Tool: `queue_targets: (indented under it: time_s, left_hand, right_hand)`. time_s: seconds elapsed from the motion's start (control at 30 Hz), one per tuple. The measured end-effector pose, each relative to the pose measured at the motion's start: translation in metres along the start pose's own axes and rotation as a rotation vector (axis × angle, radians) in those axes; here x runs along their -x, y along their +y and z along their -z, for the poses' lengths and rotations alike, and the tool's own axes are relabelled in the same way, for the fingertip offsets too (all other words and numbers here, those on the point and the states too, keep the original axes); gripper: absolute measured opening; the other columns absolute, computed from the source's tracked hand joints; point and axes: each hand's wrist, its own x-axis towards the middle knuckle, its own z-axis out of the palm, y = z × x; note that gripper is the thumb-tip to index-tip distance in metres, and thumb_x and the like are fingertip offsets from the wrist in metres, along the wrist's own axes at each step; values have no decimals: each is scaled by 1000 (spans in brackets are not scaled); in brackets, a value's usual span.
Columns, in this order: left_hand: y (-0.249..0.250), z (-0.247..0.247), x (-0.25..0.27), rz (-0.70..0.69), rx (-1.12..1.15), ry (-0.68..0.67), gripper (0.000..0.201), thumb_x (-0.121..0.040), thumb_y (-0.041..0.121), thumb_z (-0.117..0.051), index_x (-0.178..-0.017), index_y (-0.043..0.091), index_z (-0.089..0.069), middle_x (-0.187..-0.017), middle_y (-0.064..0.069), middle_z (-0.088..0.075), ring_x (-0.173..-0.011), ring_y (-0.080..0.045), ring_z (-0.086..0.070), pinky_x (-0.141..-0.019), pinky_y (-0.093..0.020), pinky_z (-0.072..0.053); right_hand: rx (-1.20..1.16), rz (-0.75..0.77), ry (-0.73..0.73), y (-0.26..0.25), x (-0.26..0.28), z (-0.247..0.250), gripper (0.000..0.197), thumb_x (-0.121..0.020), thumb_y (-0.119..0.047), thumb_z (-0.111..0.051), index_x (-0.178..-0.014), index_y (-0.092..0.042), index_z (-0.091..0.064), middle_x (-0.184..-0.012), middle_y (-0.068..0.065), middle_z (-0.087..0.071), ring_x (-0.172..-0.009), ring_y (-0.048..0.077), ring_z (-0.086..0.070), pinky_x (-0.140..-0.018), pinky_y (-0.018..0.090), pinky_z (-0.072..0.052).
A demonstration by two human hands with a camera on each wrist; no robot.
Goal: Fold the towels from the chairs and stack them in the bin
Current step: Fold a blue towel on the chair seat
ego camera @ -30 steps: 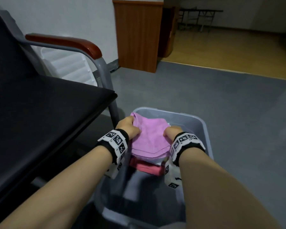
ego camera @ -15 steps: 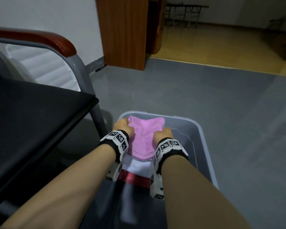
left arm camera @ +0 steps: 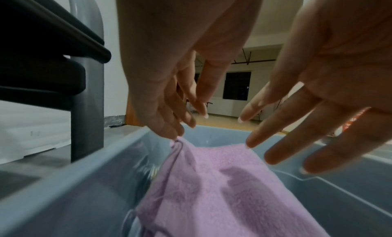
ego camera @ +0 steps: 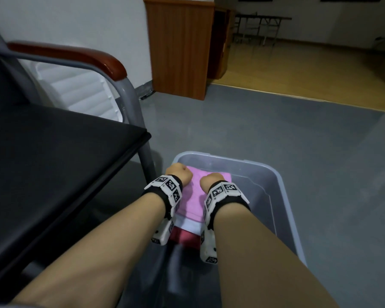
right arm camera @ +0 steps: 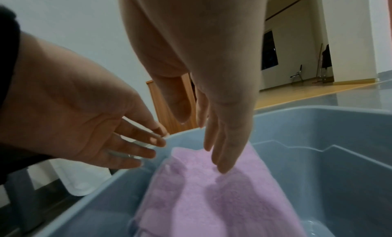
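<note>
A folded pink towel [ego camera: 193, 196] lies on top of a white towel [ego camera: 188, 225] and a red towel [ego camera: 185, 237] at the far left end of the grey bin [ego camera: 282, 192]. My left hand [ego camera: 178, 174] hovers at the towel's far left corner, fingers straight and pointing down [left arm camera: 182, 123], holding nothing. My right hand [ego camera: 210, 181] is beside it on the right. Its straight fingertips [right arm camera: 220, 168] touch the pink towel [right arm camera: 212, 198] near its far edge. Both hands are inside the bin [left arm camera: 84, 182].
A black chair seat [ego camera: 53, 152] with a grey leg and a red-brown armrest [ego camera: 76, 56] stands close to the bin's left side. A wooden cabinet [ego camera: 178, 47] is against the far wall. Grey floor surrounds the bin.
The hands gripped the pink towel's sides and lowered it onto the stack. Now they have let go, and the fingers have straightened over its far end.
</note>
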Motion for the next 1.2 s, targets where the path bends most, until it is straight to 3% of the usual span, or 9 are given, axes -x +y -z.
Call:
queue_targets:
  time_s: [0.1, 0.27, 0.33, 0.47, 0.6, 0.8, 0.9, 1.0, 1.2]
  left_hand:
    - [3, 22, 14, -29, 46, -12, 20, -84, 15, -56, -92, 9, -73, -98, -12, -71, -97, -27, -65, -87, -29, -52]
    - [-2, 66, 45, -66, 163, 25, 16, -84, 10, -55, -75, 12, -68, -91, -16, -70, -96, -33, -66, -84, -36, -53]
    - [-8, 87, 58, -69, 198, 40, 22, -84, 8, -53, -67, 16, -64, -84, -17, -69, -92, -35, -66, -81, -36, -53]
    - [-25, 140, 88, -64, 250, 136, 23, -82, 11, -51, -65, 19, -65, -65, -10, -62, -84, -41, -63, -71, -35, -49]
    - [-48, 194, 118, -30, 296, 283, 19, -75, 17, -52, -67, 19, -70, -65, -5, -63, -76, -31, -63, -74, -36, -53]
    - [-91, 277, 162, 81, 298, 460, 22, -81, 12, -53, -69, 19, -70, -70, -2, -67, -77, -21, -65, -82, -32, -56]
    - [-118, 315, 189, 153, 270, 550, 20, -81, 12, -56, -67, 20, -69, -73, -2, -67, -71, -18, -62, -67, -26, -53]
    - [-148, 351, 217, 234, 234, 597, 16, -79, 10, -59, -68, 18, -68, -79, -7, -68, -69, -19, -60, -59, -24, -48]
    - [-185, 404, 257, 334, 176, 691, 9, -74, 10, -63, -72, 14, -70, -70, -7, -65, -74, -24, -62, -75, -31, -54]
  right_hand:
    - [42, 1, -42, -17, 18, -10, 39, -98, -11, -43, -135, -2, -47, -133, 19, -54, -123, 31, -53, -97, 33, -43]
    - [-11, 63, -70, -42, 46, -36, 32, -81, -8, -53, -110, 0, -63, -96, 14, -66, -96, 31, -66, -85, 38, -54]
    - [-15, 99, -96, -54, 63, -46, 22, -83, -6, -54, -101, -1, -65, -96, 15, -65, -99, 31, -67, -84, 38, -55]
    - [-92, 241, -192, -76, 98, -74, 27, -90, -9, -54, -115, -5, -64, -115, 15, -64, -99, 24, -61, -92, 37, -53]
    - [-87, 259, -243, -95, 131, -111, 17, -77, -6, -54, -67, -15, -64, -70, 6, -66, -84, 28, -68, -81, 36, -56]
    - [-15, 322, -441, -122, 191, -170, 13, -71, -11, -57, -78, -13, -68, -76, 8, -67, -71, 27, -63, -68, 32, -51]
    - [-66, 347, -538, -132, 222, -197, 11, -80, -10, -55, -74, -11, -64, -80, 5, -69, -69, 21, -65, -61, 23, -48]
    - [-99, 387, -630, -135, 251, -226, 12, -89, -12, -53, -90, -13, -64, -86, 2, -70, -64, 14, -62, -51, 20, -42]
    - [-46, 429, -780, -140, 305, -280, 13, -84, -15, -55, -85, -13, -68, -84, 3, -70, -71, 19, -64, -64, 25, -48]
